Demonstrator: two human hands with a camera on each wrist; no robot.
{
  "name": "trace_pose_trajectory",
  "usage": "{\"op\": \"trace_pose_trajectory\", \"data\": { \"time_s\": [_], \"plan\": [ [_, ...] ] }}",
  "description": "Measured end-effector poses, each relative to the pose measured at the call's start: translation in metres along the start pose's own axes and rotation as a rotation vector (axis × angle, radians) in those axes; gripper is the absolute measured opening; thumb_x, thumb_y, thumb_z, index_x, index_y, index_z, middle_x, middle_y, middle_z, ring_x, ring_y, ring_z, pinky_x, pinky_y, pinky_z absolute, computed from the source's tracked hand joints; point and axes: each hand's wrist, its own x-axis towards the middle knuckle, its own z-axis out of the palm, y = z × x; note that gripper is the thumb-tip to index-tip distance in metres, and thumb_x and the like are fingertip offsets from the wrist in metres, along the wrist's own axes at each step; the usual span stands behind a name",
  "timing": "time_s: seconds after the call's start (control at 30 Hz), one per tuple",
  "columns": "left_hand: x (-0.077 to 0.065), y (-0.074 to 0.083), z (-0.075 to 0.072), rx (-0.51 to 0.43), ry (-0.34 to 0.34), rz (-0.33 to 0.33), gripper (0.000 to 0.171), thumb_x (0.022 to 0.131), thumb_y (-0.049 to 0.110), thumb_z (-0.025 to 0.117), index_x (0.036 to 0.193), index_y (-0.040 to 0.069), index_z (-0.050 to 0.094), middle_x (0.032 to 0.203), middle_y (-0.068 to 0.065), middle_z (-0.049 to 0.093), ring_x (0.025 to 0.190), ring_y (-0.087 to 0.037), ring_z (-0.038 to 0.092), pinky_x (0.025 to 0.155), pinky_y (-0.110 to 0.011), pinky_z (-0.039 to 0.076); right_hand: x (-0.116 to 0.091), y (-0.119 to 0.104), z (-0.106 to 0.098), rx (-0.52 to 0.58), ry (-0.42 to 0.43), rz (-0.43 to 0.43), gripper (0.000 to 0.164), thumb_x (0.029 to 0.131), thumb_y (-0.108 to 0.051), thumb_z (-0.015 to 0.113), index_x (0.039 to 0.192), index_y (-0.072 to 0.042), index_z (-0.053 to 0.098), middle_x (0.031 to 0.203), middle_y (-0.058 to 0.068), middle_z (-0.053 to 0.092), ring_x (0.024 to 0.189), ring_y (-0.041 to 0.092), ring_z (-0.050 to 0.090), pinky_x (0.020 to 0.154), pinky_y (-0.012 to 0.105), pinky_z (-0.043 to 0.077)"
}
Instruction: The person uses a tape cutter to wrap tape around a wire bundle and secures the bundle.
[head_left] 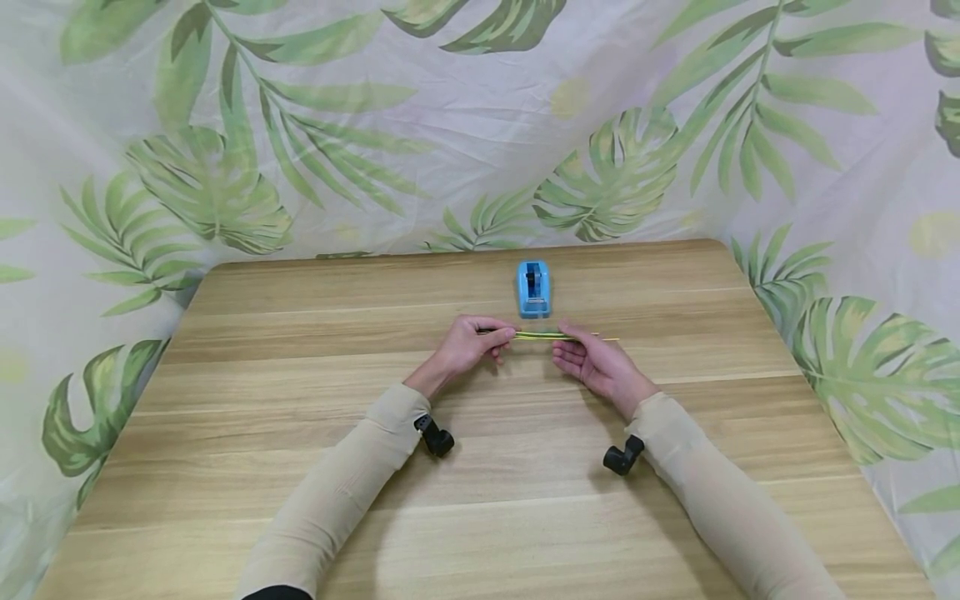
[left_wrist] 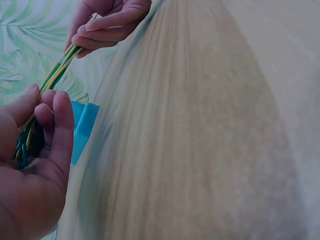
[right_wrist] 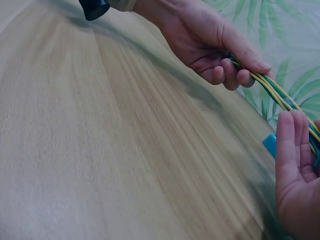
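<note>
A thin bundle of yellow and green wires (head_left: 536, 336) is stretched sideways between both hands, above the wooden table. My left hand (head_left: 472, 340) pinches its left part between thumb and curled fingers. Towards the right end, my right hand (head_left: 596, 362) grips the bundle with thumb and fingers, and yellow tips stick out beyond it. In the right wrist view the wires (right_wrist: 272, 90) run side by side, with a shiny patch on them between the hands. Just behind the bundle stands a blue tape dispenser (head_left: 533, 292), partly hidden by fingers in both wrist views.
The wooden table (head_left: 495, 517) reaches back to a leaf-patterned cloth (head_left: 480, 125) that hangs behind it and at its sides. A black wrist camera (head_left: 435, 436) is strapped on the left sleeve, and another black camera (head_left: 623, 456) on the right one.
</note>
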Motion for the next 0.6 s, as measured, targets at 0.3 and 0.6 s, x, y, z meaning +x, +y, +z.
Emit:
{"op": "trace_pose_trajectory", "data": {
  "time_s": [0.3, 0.6],
  "plan": [
    [-0.0015, 0.0002, -0.0034, 0.103, -0.001, -0.018, 0.023, 0.098, 0.017, 0.068, 0.114, 0.002, 0.075, 0.088, -0.021, 0.067, 0.056, -0.017, 0.051, 0.046, -0.029, 0.049, 0.0023, -0.003, -0.0015, -0.058, -0.024, -0.011, 0.013, 0.101, -0.012, 0.063, 0.093, -0.005, 0.07, 0.084, 0.01, 0.072, 0.079, 0.017, 0.071, 0.084, 0.031, 0.058],
    [-0.0021, 0.0034, -0.0034, 0.119, 0.037, -0.143, 0.042, 0.099, 0.04, 0.065, 0.125, 0.008, 0.07, 0.087, -0.015, 0.069, 0.052, -0.014, 0.048, 0.043, -0.027, 0.043, 0.0017, -0.0052, -0.0041, -0.079, -0.074, -0.031, 0.017, 0.103, -0.01, 0.059, 0.094, -0.006, 0.073, 0.087, 0.011, 0.074, 0.085, 0.019, 0.071, 0.087, 0.033, 0.057]
  ]
}}
